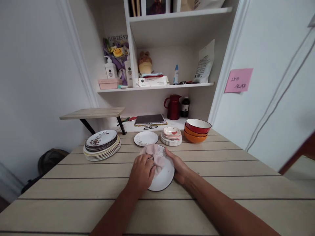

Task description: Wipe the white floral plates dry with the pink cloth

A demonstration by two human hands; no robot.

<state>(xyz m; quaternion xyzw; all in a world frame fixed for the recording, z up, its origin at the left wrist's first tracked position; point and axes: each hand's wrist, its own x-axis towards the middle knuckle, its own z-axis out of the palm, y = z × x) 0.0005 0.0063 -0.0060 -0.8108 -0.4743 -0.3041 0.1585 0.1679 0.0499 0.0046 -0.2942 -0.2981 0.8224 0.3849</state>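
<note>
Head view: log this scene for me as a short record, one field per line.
Left hand: on pink cloth, against the white plate
Right hand: gripping the white plate's right edge
Single plate: flat on the table, beyond the hands
Plate stack: table's left side
Small dishes: stacked, right of single plate
Bowls: red atop orange

The pink cloth [159, 160] and left hand [142, 169] hide part of the plate [164, 178]; the top edge crops the framed picture [156, 7]
</note>
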